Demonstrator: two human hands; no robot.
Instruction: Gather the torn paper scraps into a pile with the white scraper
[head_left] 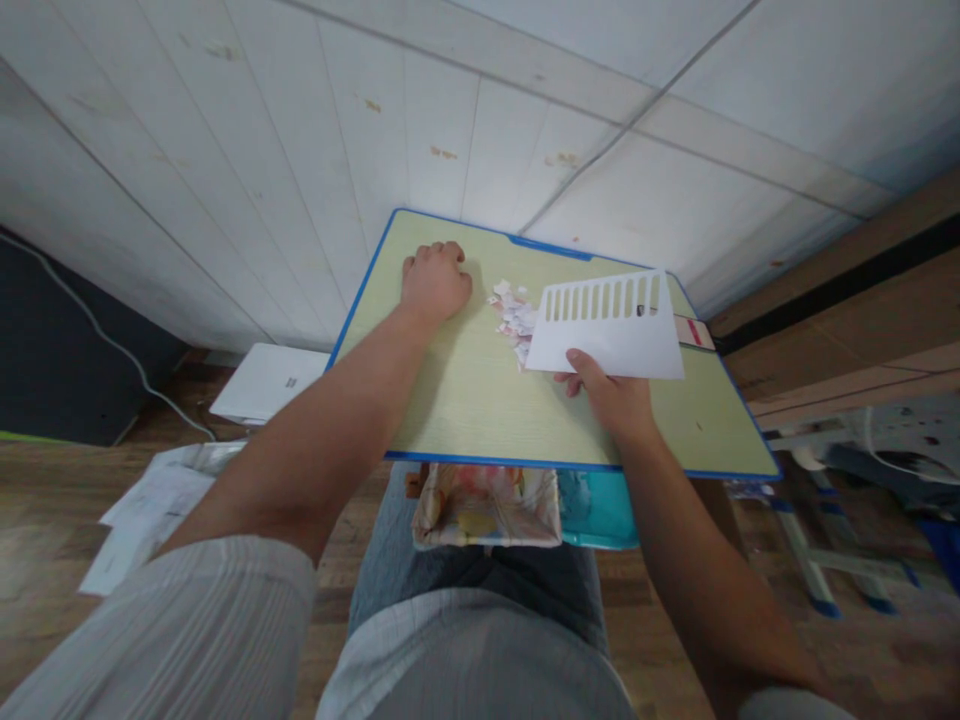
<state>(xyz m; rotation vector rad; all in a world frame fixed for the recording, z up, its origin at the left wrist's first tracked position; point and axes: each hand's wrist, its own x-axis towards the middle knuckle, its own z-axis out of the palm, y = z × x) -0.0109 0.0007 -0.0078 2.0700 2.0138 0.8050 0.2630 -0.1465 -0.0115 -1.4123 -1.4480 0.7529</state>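
Against a white wall [420, 120], a blue-edged surface [480, 415] bears paper scraps [514, 316], loose at the left edge of the slotted white card [611, 348] pinched in the right hand [619, 402]. The card's cutting looks done, the scraps uncleared; whether the curled left hand [436, 284], far left, holds anything is hidden.

paper scraps [516, 318] lie on the blue-edged table [465, 410].

The left hand [437, 282] rests, fingers [451, 251] curled, near the far left corner of the surface [480, 410]. The right forearm [697, 540] crosses the near edge, the right hand [611, 395] gripping, thumb [586, 366] uppermost.
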